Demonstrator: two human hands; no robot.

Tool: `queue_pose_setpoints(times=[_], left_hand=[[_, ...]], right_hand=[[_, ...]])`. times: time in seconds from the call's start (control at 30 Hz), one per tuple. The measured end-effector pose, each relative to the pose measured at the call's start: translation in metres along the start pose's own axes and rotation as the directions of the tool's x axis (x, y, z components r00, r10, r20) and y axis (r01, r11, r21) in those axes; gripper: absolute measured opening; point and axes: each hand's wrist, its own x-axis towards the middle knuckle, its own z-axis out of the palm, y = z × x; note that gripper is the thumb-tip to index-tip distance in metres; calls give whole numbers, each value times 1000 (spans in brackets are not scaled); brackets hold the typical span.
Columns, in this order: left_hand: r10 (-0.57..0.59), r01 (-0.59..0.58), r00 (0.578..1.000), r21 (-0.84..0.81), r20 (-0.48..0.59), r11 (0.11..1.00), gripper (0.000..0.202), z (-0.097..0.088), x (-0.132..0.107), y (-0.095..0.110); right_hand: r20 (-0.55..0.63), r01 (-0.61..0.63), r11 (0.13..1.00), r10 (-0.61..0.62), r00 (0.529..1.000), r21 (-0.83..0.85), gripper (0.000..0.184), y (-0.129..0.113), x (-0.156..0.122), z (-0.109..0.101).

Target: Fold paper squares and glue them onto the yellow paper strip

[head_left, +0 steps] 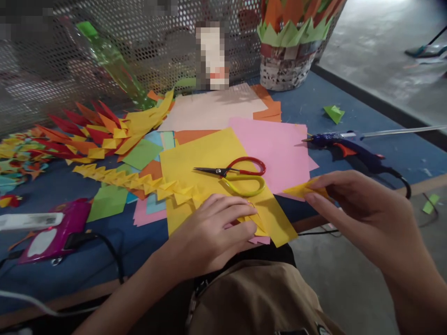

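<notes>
My left hand [213,232] rests near the table's front edge, fingers curled and pinching the near end of a chain of folded yellow paper pieces [139,181] that runs off to the left. My right hand [356,209] hovers at the right, fingers closed on a single folded yellow paper piece [302,189]. Under the chain lies a yellow paper sheet [209,153] with a pink sheet [279,149] beside it. Red and yellow scissors [237,174] lie shut on the yellow sheet, just beyond my left hand.
A blue glue gun [349,149] lies at the right with its cord [401,181] trailing. A pink device [59,230] with a cable sits at the left. Red, orange and yellow folded chains [94,130], a green bottle [111,60], a paper-decorated basket [289,51] and a mesh screen stand behind.
</notes>
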Motion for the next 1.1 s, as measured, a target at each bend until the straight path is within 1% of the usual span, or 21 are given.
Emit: queue_pose_setpoints(times=[0.07,0.1,0.17,0.23,0.33,0.37,0.43,0.5,0.6,0.77,1.0,1.1], left_hand=[[0,0,1000,5,-7,1000,10,-1,2,1],[-2,2,1000,11,-8,1000,9,-1,3,2],[-10,10,1000,25,-6,1000,7,-3,4,3],[-21,21,1000,34,-4,999,8,-4,5,3],[-28,28,1000,39,1,999,10,-4,6,4],[-29,29,1000,38,0,999,11,-4,6,4],[-25,25,1000,32,-6,999,13,-4,7,4],[-24,25,1000,27,-10,999,15,-4,8,5],[-20,21,1000,26,-13,999,13,-4,8,5],[-14,15,1000,21,-20,1000,14,-3,7,4],[-35,35,999,5,-39,999,14,0,6,4],[-91,89,995,-24,-52,996,9,1,9,5]], right_hand=[[22,-90,994,89,996,59,26,-2,-3,2],[41,-116,991,113,993,70,28,-3,-5,3],[65,-128,991,126,990,32,27,-5,-10,5],[69,-87,994,92,993,-66,21,-7,-16,8],[55,21,976,-9,998,-218,9,-11,-25,13],[48,45,965,-33,998,-258,8,-12,-28,15],[18,55,950,-52,998,-309,9,-13,-32,19],[-10,42,945,-47,999,-325,16,-15,-33,23],[5,68,936,-71,997,-345,23,-17,-32,28],[76,155,884,-135,988,-442,18,-22,-29,33],[98,180,881,-153,983,-437,16,-24,-28,40],[133,196,882,-153,979,-428,13,-25,-27,39]])
